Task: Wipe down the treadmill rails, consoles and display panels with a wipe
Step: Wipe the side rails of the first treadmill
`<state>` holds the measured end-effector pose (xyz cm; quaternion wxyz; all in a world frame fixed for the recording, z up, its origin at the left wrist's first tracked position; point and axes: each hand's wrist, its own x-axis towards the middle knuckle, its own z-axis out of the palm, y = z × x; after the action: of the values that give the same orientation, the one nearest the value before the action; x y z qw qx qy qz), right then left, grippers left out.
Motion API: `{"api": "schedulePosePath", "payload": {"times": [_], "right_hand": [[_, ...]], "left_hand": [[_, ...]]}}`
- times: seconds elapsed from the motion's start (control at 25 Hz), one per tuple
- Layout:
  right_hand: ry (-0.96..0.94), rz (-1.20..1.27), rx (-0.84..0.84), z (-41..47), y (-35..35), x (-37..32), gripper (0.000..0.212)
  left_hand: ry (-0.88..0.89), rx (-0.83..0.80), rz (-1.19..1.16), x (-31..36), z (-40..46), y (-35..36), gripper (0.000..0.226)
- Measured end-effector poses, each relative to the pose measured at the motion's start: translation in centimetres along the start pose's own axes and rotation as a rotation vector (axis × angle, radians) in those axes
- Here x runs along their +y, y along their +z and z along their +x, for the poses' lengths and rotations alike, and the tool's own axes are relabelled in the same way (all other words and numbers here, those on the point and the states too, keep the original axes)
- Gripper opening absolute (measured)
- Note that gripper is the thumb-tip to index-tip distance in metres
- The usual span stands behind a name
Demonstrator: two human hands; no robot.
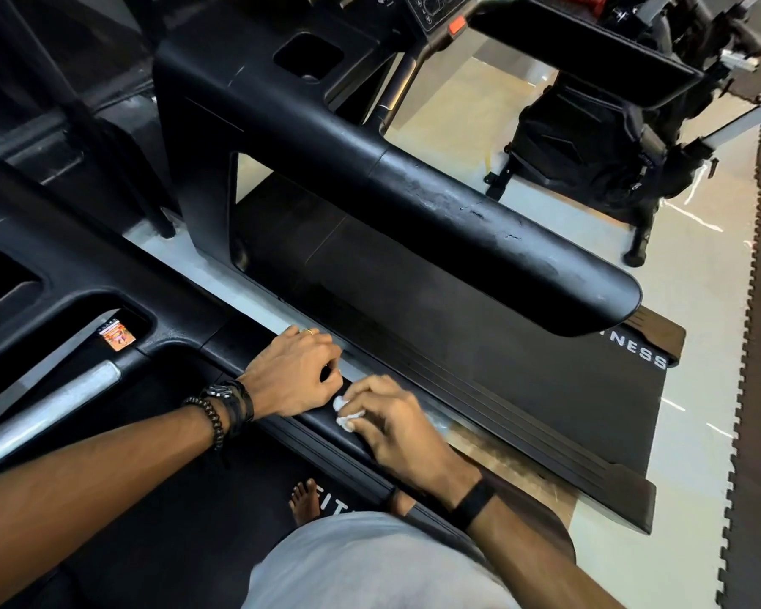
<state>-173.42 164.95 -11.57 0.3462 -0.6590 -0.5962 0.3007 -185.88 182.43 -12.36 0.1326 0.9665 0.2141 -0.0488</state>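
Right hand (396,421) clutching wipe (346,415) on rail (326,426)

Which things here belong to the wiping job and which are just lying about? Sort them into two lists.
Job:
- white wipe, pinched in the right hand
- near treadmill rail under both hands
- left hand, gripping that rail
- neighbouring treadmill's handrail, scuffed
- console buttons

Lying about:
- small colourful packet in the console tray
- black bag on the floor

Both hands (295,373) crowd the near rail (361,450); its stretch toward the foot lies bare. The neighbouring treadmill's broad rail (479,230) overhangs beyond.
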Motion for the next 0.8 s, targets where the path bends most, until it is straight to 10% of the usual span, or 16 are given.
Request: {"api": "schedulePosePath", "payload": {"times": [0.8], "right_hand": [[0.043,0.061,0.020,0.6,-0.4,0.5,0.011]], "left_hand": [[-0.001,-0.017,0.002,0.1,0.0,-0.1,0.037]]}}
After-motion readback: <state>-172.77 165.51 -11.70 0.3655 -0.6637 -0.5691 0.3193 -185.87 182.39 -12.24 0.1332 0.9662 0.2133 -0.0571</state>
